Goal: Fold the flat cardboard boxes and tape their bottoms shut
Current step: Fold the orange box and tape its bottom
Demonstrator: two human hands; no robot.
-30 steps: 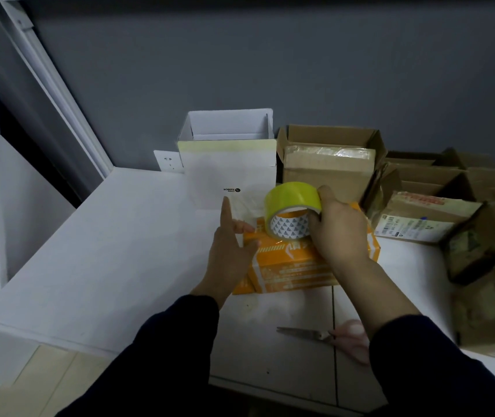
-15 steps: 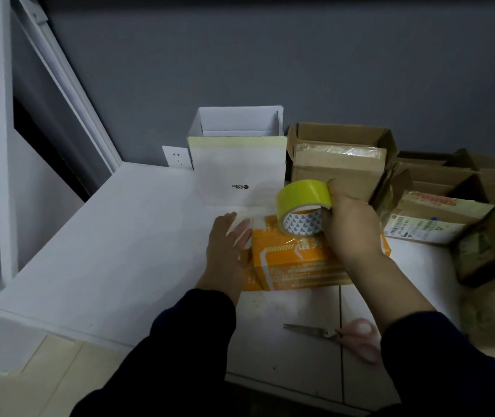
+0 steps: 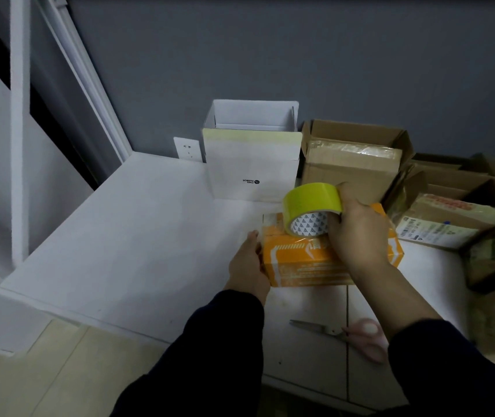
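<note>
Orange box [image 3: 306, 263] lengthwise left-right | left hand [image 3: 246, 266] apparently flat on end | right hand [image 3: 360, 236] grips tape roll [image 3: 312, 200]

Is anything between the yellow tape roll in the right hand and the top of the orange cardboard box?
Nothing visible. The right hand holds the yellow tape roll right at the top of the orange cardboard box, seemingly touching it. The left hand lies against the box's left side, out of the way.

Left hand [image 3: 247, 266] now against orange box [image 3: 309, 263]
</note>
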